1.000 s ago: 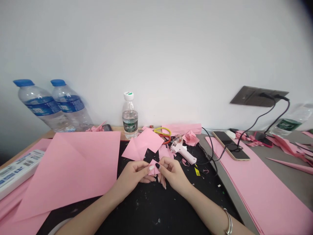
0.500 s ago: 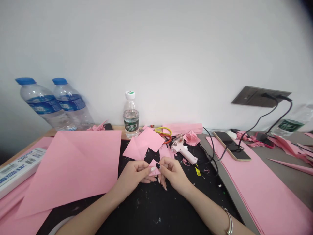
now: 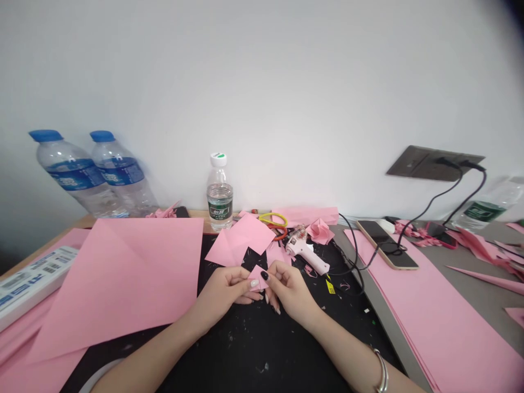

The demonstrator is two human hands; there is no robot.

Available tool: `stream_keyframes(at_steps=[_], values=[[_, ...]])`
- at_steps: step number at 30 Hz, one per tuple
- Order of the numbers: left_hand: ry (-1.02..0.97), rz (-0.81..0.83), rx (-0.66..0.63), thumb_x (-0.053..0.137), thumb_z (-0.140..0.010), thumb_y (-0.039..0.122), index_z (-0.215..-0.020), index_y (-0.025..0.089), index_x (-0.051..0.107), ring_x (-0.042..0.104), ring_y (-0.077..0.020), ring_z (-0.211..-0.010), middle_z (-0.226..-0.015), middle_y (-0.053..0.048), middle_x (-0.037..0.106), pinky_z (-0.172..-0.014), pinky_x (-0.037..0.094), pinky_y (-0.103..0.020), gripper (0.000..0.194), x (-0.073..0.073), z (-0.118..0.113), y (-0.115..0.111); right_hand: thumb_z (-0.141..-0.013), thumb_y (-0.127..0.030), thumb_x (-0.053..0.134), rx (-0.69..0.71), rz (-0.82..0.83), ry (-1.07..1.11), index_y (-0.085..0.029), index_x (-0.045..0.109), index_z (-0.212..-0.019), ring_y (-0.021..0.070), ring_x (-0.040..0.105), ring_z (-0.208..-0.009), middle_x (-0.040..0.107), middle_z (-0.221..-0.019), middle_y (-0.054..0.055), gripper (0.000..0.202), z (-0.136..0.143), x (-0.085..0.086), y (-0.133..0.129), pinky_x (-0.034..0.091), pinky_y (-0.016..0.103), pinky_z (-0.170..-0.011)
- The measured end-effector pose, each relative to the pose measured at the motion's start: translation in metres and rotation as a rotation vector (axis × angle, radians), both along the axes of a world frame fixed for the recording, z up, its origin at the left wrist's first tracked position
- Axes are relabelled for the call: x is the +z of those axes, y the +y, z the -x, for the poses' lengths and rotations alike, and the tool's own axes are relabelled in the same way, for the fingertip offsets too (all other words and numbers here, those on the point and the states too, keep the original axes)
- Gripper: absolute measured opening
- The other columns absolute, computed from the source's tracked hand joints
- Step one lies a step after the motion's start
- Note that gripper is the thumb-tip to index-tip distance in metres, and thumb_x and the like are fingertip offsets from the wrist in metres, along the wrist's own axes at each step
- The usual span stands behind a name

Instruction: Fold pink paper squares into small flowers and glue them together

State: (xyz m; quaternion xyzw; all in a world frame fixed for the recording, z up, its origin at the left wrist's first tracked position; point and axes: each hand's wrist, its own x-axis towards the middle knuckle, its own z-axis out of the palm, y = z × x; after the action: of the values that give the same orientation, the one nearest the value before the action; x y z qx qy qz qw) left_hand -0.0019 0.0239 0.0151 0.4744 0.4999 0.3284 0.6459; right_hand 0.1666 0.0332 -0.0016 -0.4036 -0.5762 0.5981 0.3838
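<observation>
A small folded piece of pink paper [image 3: 257,275] is pinched between both hands over the black mat [image 3: 254,355]. My left hand [image 3: 229,286] grips its left side with thumb and fingers. On its right side my right hand [image 3: 286,286] is closed, the dark-nailed thumb lying on the paper. Just beyond the hands lie creased pink sheets [image 3: 241,237]. A pale pink glue gun [image 3: 309,255] rests to the right of them, near a folded pink paper flower [image 3: 320,231].
A large pink sheet [image 3: 139,273] and a white box [image 3: 36,281] are on the left. Bottles, including a small one [image 3: 220,202], stand by the wall. Yellow-handled scissors [image 3: 274,220] lie behind the sheets. To the right are a phone [image 3: 387,244], black cables and stacked pink paper [image 3: 446,316].
Both hands and the small paper have shifted very slightly, still in the same grip. The camera view has moved a little.
</observation>
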Motion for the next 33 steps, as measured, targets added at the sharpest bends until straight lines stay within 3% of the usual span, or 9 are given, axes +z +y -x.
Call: stream_keyframes(at_steps=[7,14,24,33], values=[[0.005,-0.01,-0.005,0.066,-0.072,0.031,-0.066,0.015,0.059,0.072,-0.0204,-0.071,-0.065,0.0,0.071,-0.066,0.055,-0.028,0.018,-0.0011,-0.001,-0.0005,-0.084,-0.045,0.052,-0.011,-0.035,-0.064,-0.019,0.042,-0.069,0.0044,0.035,-0.028,0.049,-0.045,-0.007,0.031,-0.0013,-0.0001,-0.0004,0.023,0.015,-0.029],[0.032,-0.016,-0.068,0.06,-0.076,0.037,-0.077,0.013,0.063,0.072,-0.0222,-0.076,-0.077,-0.004,0.073,-0.068,0.055,-0.03,0.024,-0.0063,-0.0014,0.0004,-0.082,-0.046,0.055,0.021,-0.021,-0.071,-0.02,0.044,-0.07,0.0052,0.035,-0.028,0.046,-0.042,-0.008,0.031,-0.0013,-0.0019,0.0029,0.024,0.016,-0.03],[0.108,-0.122,-0.207,0.05,-0.08,0.026,-0.076,0.012,0.063,0.072,-0.0223,-0.069,-0.074,-0.007,0.073,-0.062,0.054,-0.029,0.02,-0.0046,-0.0044,-0.0066,-0.085,-0.024,0.051,0.128,-0.207,-0.233,-0.019,0.045,-0.064,0.0082,0.041,-0.044,0.044,-0.05,-0.006,0.023,-0.0065,0.0019,0.0006,0.029,0.02,-0.044],[0.088,-0.073,-0.158,0.051,-0.08,0.03,-0.075,0.012,0.064,0.072,-0.0231,-0.066,-0.07,-0.007,0.072,-0.06,0.053,-0.029,0.022,-0.0043,-0.0026,-0.0039,-0.084,-0.028,0.051,0.035,-0.106,-0.146,-0.019,0.046,-0.067,0.0074,0.037,-0.038,0.043,-0.046,-0.007,0.021,-0.0023,-0.0002,0.0018,0.025,0.018,-0.037]])
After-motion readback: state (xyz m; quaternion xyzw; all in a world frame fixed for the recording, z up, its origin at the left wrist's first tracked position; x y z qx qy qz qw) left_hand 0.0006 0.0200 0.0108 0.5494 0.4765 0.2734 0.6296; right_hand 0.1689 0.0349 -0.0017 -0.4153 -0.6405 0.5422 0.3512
